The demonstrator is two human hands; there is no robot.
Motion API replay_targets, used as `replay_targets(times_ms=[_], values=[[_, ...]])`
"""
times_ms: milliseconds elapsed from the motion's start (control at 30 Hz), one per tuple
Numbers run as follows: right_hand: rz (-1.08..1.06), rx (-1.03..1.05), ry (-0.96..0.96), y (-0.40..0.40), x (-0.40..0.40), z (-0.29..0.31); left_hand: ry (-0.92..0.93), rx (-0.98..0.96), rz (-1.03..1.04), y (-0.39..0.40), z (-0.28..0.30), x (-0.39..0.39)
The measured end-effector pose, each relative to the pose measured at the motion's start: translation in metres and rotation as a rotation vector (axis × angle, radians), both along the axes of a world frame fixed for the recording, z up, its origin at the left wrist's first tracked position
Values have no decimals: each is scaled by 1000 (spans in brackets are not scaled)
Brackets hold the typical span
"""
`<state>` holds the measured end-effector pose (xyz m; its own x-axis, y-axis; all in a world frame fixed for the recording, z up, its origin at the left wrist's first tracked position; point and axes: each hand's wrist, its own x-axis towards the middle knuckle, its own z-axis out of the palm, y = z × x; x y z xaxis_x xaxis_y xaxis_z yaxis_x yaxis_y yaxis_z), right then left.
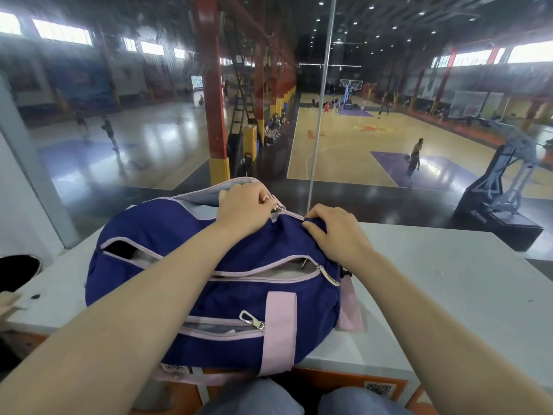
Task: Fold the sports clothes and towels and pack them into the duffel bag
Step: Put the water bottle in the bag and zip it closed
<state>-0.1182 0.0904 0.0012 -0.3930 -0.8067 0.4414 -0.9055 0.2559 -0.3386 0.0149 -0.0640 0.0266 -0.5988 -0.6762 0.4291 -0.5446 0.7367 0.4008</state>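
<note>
A navy duffel bag point(209, 283) of soft woven fabric with pale pink trim sits bulging on the grey surface point(434, 280). The left hand point(242, 208) has its fingers pinched on the main zipper pull point(276, 209), while the right hand point(335, 229) bunches the cloth beside it, apparently steadying the rounded top for zipping

You are handling a duffel bag point(167, 235) of matt navy cloth with pink cloth trim and shiny metal zipper pulls point(329, 275), lying on a smooth matt grey table point(449, 295).
</note>
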Motion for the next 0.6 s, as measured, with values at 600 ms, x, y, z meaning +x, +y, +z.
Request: replay_targets(times_ms=[600], values=[[-187, -6, -185, 15, -18, -14, 20, 200, 544, -135, -15, 155]])
